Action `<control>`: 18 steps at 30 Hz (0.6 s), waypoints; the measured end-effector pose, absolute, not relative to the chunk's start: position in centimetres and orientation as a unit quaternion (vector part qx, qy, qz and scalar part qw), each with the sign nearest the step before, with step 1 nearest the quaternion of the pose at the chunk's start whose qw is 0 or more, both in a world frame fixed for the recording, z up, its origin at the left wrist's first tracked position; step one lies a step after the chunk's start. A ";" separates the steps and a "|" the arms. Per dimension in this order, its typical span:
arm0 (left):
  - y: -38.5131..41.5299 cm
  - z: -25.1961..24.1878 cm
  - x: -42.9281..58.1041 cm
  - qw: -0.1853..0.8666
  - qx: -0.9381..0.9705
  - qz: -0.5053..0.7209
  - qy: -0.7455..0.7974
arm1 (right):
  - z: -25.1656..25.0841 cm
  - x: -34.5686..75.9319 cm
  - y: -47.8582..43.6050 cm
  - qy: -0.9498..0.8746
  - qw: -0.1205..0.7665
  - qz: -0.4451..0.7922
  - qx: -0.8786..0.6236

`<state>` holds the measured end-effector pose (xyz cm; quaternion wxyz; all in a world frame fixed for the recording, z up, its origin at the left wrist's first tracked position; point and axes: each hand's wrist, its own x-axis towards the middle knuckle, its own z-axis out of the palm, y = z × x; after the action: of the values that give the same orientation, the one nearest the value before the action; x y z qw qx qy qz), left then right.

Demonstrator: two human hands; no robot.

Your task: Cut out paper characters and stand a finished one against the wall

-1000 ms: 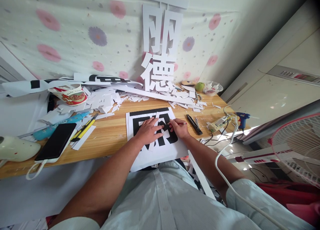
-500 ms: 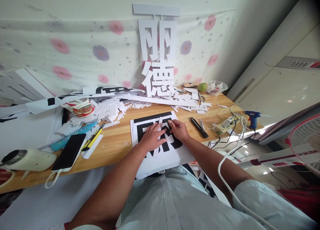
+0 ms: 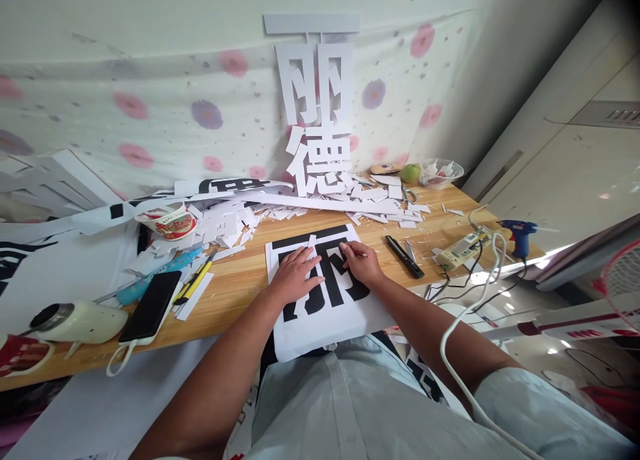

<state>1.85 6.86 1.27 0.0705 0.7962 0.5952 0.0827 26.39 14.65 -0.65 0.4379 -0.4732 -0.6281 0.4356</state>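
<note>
A printed sheet (image 3: 300,340) with a large black character lies at the table's front edge. My left hand (image 3: 296,273) rests flat on it, fingers spread, over a narrow white strip (image 3: 312,241) that crosses the print. On the right side of the same sheet, my right hand (image 3: 365,265) is closed around a slim pencil (image 3: 361,254); its tip is hidden by the fingers. To the right of that hand lies a black utility knife (image 3: 404,257).
White cut-out characters (image 3: 330,152) stand against the wall, behind scattered offcuts (image 3: 225,225). At left are a paper bowl (image 3: 173,223), yellow cutter (image 3: 196,280), phone (image 3: 151,307) and cream bottle (image 3: 83,321). A power strip (image 3: 463,250) and blue glue gun (image 3: 520,237) occupy the right end.
The white strip has shifted left across the print, uncovering more of the black character. My left hand moved slightly with it. The right hand still grips the pencil; the whole view shifted a little.
</note>
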 end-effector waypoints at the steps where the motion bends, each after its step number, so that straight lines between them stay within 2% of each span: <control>1: 6.9 1.3 1.7 0.068 0.797 0.084 0.594 | -0.7 26.4 14.6 -0.629 0.438 0.434 -0.473; 18: 7.1 0.5 2.9 0.019 0.798 0.131 0.588 | -0.6 26.5 14.6 -0.617 0.432 0.449 -0.481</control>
<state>2.90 7.09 0.53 0.0186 0.7979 0.5882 0.1307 26.54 14.56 -0.61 0.4324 -0.4807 -0.6170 0.4487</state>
